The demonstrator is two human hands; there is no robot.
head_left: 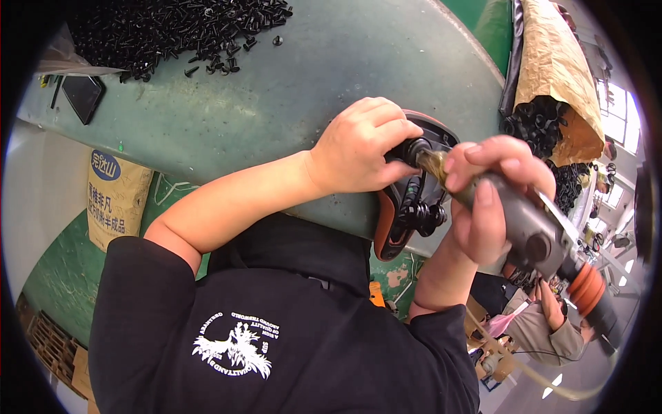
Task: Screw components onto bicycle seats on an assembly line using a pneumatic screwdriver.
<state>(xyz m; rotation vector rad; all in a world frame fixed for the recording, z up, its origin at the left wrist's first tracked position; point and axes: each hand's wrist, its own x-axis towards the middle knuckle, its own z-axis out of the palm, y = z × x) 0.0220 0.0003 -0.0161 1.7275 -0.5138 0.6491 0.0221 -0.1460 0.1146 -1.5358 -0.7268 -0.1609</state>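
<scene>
A black and orange moulded part (387,224), fitted with several small black wheel-like pieces (422,217), lies tilted at the table's near edge. My left hand (365,145) is closed on its upper side, thumb and forefinger around a black round piece at the tool's tip. In my right hand (493,186) is a grey power screwdriver (527,224) with an orange ring, fingers wrapped round its body. Its tip points left and down at the part, meeting the black piece between my left fingers. The exact contact point is partly hidden by those fingers.
Black screws (179,34) form a big pile at the table's far left, near a dark flat phone-like object (83,96). The green table (276,90) curves across the view. At right, a brown paper sack (558,62) spills black parts. Another person (538,324) sits at lower right.
</scene>
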